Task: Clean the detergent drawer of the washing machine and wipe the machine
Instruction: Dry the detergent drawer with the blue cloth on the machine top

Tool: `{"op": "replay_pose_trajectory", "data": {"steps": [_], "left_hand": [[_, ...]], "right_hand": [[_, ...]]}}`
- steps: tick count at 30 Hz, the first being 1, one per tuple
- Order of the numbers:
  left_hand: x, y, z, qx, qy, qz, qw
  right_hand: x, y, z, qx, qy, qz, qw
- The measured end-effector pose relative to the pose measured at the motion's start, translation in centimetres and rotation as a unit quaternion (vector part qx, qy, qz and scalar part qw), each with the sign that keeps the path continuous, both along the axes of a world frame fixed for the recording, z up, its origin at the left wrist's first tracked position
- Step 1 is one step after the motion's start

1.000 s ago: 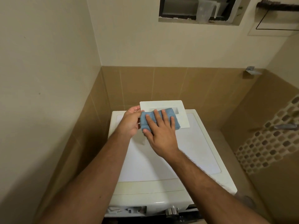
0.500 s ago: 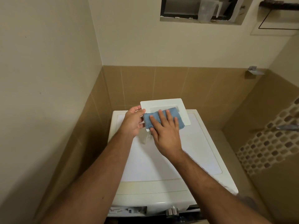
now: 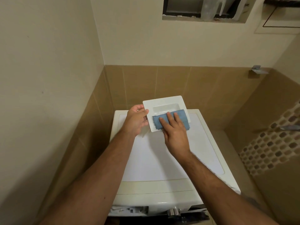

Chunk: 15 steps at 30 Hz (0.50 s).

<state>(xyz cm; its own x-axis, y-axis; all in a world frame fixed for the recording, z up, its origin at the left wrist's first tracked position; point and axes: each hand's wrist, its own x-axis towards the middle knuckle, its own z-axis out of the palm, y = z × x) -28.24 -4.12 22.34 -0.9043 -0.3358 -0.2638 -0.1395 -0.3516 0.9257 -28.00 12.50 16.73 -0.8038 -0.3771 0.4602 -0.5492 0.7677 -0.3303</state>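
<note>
Currently the left hand (image 3: 136, 121) grips the drawer front (image 3: 164, 101) by its left edge. Flat right-hand fingers (image 3: 169, 117) press the cloth (image 3: 181, 116) along its lower half; the long axis runs left-right.

The right hand (image 3: 174, 132) has slid the folded blue cloth (image 3: 170, 120) from the upper recess down to the lower right of the white plastic drawer front (image 3: 164, 101), so the recess now shows.
</note>
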Motion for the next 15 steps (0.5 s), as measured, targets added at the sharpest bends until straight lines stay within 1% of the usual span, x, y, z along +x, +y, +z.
{"op": "replay_pose_trajectory", "data": {"steps": [4, 8, 11, 14, 15], "left_hand": [[-0.2, 0.3, 0.3, -0.010, -0.001, 0.023, 1.000], [0.0, 0.2, 0.4, -0.005, 0.000, 0.021, 1.000], [0.3, -0.2, 0.2, 0.002, -0.009, 0.004, 1.000], [0.5, -0.5, -0.1, 0.006, -0.009, 0.004, 1.000], [0.5, -0.5, -0.1, 0.006, -0.008, 0.005, 1.000]], "right_hand": [[1.4, -2.5, 0.0, 0.032, 0.038, 0.055, 0.997], [1.2, -1.3, -0.2, 0.055, 0.060, 0.069, 0.994], [0.1, 0.9, -0.3, 0.044, 0.019, 0.032, 0.998], [-1.0, 2.5, -0.3, -0.003, -0.053, -0.028, 0.998], [-1.1, 2.6, -0.2, -0.016, -0.063, -0.038, 0.997]]}}
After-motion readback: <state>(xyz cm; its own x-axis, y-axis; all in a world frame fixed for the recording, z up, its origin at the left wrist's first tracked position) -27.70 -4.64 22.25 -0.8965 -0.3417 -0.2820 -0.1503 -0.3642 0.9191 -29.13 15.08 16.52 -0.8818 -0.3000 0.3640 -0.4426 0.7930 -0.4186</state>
